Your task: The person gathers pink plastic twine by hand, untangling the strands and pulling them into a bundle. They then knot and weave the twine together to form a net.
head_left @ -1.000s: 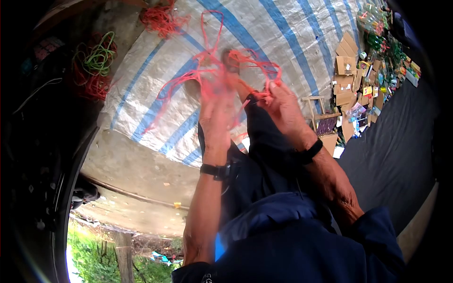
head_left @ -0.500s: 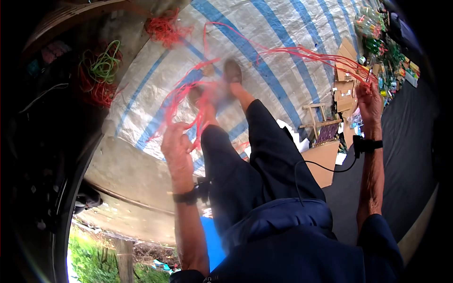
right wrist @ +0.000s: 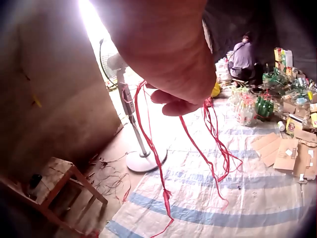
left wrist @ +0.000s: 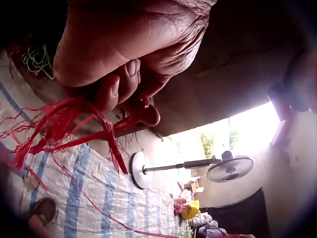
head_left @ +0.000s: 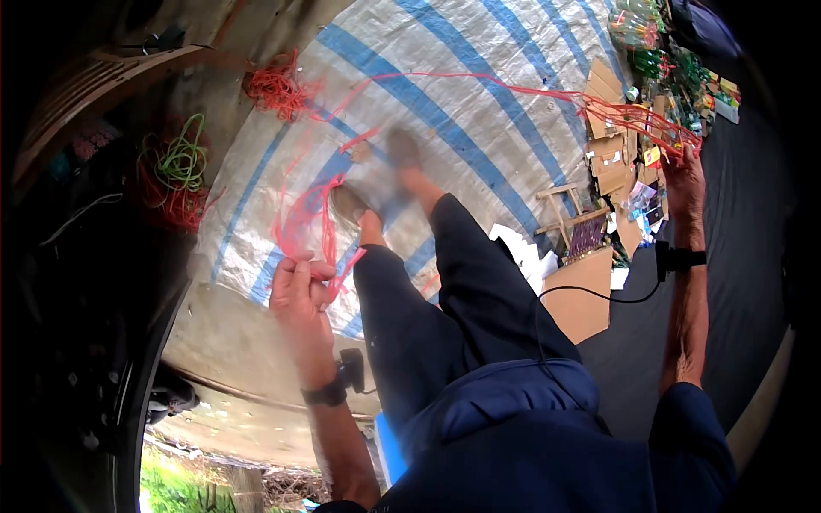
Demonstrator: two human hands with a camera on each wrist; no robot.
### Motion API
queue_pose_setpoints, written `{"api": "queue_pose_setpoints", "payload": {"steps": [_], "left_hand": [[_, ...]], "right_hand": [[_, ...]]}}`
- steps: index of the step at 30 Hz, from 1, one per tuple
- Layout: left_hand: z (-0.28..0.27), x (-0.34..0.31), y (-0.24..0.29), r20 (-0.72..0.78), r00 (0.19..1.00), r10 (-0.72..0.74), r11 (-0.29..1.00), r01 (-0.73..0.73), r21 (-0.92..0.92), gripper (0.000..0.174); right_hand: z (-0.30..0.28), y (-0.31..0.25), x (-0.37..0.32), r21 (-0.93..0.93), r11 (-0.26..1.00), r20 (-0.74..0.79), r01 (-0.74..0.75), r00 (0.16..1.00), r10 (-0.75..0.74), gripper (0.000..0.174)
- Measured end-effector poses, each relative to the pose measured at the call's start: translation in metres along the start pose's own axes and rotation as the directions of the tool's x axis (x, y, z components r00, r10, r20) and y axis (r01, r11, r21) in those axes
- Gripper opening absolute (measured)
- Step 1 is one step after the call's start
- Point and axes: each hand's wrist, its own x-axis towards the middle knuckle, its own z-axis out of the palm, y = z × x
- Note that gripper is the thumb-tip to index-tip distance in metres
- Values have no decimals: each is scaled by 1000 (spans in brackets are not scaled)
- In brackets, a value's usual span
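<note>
My left hand [head_left: 299, 303] pinches a loose bunch of red plastic twine [left wrist: 64, 124] between thumb and fingers, with frayed ends hanging past the fingertips. Far out to the right, my right hand [head_left: 686, 192] is raised and grips several red strands [head_left: 637, 117] that trail back to the left. One long thin strand [head_left: 462, 74] runs across the sheet between the two bunches. In the right wrist view, more twine [right wrist: 213, 144] dangles below the curled fingers.
Blue-and-white striped sheeting [head_left: 505, 128] covers the floor. A red twine heap [head_left: 280, 90] and a green coil [head_left: 180, 162] lie left; cardboard [head_left: 581, 295] and bottles [head_left: 637, 30] lie right. A standing fan [left wrist: 230, 169], wooden stool [right wrist: 54, 183] and seated person [right wrist: 242, 59] are beyond.
My hands were close together over the twine a second ago. The right has swung far out right, drawing strands along. The left has shifted left, still holding its bunch.
</note>
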Motion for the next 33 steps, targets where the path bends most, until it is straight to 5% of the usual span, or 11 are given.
{"api": "queue_pose_setpoints", "payload": {"steps": [6,8,20,33], "left_hand": [[43,-21,8,110,993,-40,997,47,-59,15],[51,-25,8,190,974,-121,975,153,-163,16],[110,-36,-37,318,876,-362,907,410,-96,16],[119,-17,-76,300,849,-435,854,495,-161,17]], "right_hand": [[61,11,-44,-39,998,144,50,989,-44,22],[89,14,-64,53,998,170,-14,985,5,21],[213,87,-180,267,855,336,-444,875,350,15],[227,124,-230,206,746,447,-634,739,505,13]]}}
